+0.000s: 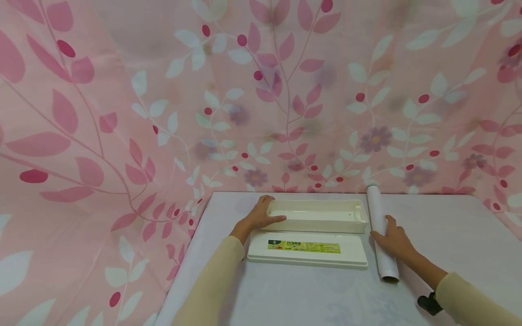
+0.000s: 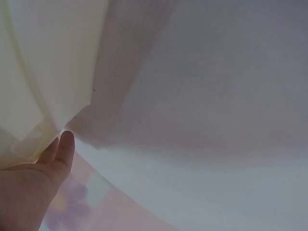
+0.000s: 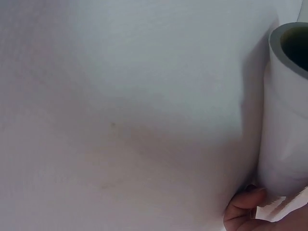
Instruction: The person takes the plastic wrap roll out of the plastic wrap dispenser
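Observation:
A long cream plastic box (image 1: 318, 226), its open side up, sits toward the back of the table. My left hand (image 1: 258, 216) grips its left end, thumb along the front wall and fingers at the back corner. In the left wrist view the fingertips reach round a corner of the box (image 2: 53, 62). In front lies the flat white lid (image 1: 355, 250), bearing a yellow-green printed label (image 1: 303, 246). A white roll of cling film (image 1: 375, 206) lies lengthwise to their right. Around its middle curls my right hand (image 1: 394, 240); the right wrist view shows the roll's hollow end (image 3: 294, 53).
A pale cloth covers the table (image 1: 293, 294). Pink leaf-patterned fabric (image 1: 285, 90) hangs behind it and along the left side. A small black device (image 1: 429, 303) is at my right wrist.

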`<state>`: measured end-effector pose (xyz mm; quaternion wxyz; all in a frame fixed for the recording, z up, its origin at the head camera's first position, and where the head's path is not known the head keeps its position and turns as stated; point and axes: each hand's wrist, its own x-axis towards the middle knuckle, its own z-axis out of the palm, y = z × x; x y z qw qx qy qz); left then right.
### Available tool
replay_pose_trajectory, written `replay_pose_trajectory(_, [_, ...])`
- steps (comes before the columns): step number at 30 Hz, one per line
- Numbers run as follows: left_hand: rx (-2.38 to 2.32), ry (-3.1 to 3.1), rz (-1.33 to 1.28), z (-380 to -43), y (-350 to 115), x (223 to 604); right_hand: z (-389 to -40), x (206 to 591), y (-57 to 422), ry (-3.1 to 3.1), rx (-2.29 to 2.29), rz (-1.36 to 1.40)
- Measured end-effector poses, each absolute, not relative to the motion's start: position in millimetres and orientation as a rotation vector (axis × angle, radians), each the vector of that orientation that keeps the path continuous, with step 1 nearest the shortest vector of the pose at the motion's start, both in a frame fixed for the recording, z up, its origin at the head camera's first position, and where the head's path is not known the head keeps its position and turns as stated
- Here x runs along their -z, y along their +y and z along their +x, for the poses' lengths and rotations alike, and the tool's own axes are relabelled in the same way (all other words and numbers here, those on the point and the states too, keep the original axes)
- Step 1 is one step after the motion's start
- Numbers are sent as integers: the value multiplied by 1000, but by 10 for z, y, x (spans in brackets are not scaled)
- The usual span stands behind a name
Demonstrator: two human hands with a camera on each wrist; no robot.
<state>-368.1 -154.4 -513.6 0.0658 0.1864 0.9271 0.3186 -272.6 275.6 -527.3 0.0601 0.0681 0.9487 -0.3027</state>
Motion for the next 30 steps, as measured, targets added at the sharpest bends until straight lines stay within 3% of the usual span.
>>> replay_pose_trajectory(20, [-798,2807,505,-3767,-1794,5092,-2937,5080,2651,2751,898,56])
replay_pose_trajectory(30, [-914,2830,363,-3804,-2252,4992,-3003,4783,2967,2943,683,-69])
